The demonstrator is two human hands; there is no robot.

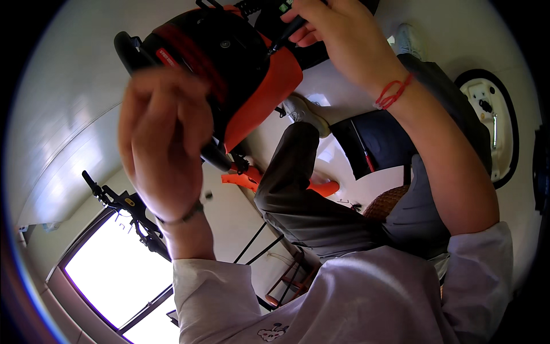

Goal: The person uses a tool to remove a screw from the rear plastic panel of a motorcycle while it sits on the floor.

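A black and orange vehicle body [223, 49], which looks like part of a scooter, fills the upper middle. My right hand [346, 40] is closed around a slim black screwdriver-like tool [288, 34]. The tool points down and left, and its tip is at the black panel beside the orange side cover [269, 92]. My left hand [163, 129] is raised in front of the body's near left side, its fingers bent and smeared by motion. Whether it touches the body or holds anything I cannot make out.
A black handlebar [129, 203] stands at the left near a bright window [114, 258]. Beyond my right arm lies a white oval part with a black rim [487, 109]. A dark mat [384, 146] carries a thin red-ended tool [366, 155]. Another person's shoe [306, 114] is close by.
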